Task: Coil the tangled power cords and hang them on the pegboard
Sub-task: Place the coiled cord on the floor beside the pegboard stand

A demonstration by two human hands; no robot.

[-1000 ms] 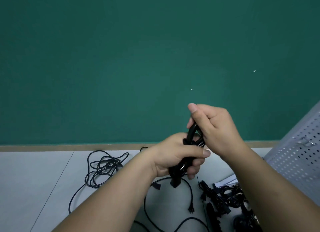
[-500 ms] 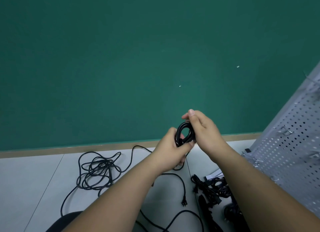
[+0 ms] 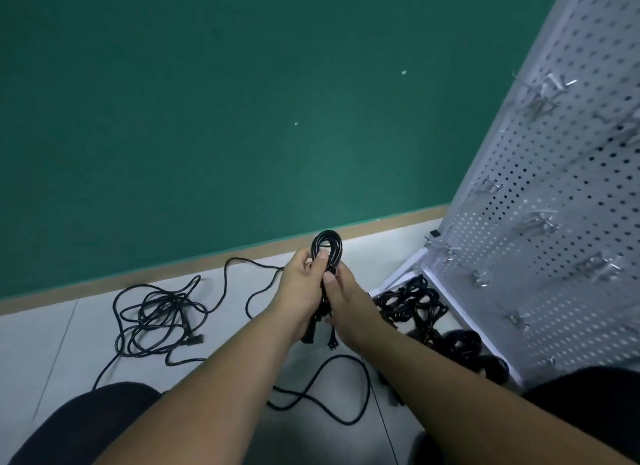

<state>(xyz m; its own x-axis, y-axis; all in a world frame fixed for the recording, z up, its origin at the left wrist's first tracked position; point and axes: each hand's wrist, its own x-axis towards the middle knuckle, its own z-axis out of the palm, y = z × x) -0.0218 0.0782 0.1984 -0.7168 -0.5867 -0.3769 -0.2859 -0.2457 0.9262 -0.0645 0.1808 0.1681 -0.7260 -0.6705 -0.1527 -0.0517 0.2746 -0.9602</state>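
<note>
Left hand (image 3: 304,284) wrapped round the neck of a coiled black rubber power cord (image 3: 327,244), thumb laid across the strands, while my right hand (image 3: 346,301) pinches the same bundle just below it. The loop stands upright above both hands, and two plug ends (image 3: 332,344) dangle beneath my wrists.

The coil looks finished. As I judge it, the job now is to hold the turns squeezed together, leave the top loop open, and carry it to one of the metal hooks (image 3: 535,223) on the white perforated steel pegboard (image 3: 554,173), up and to the right of my right hand. If I loosen either grip, the turns will likely spring apart.

Just right of my right hand, at the board's foot, lies a heap of black bundled cords (image 3: 412,301). Well to the left of my left hand a tangled black cord (image 3: 156,319) sprawls on the pale floor. Another loose black cord loop (image 3: 332,388) lies below my forearms, where the dangling plugs could snag it.
</note>
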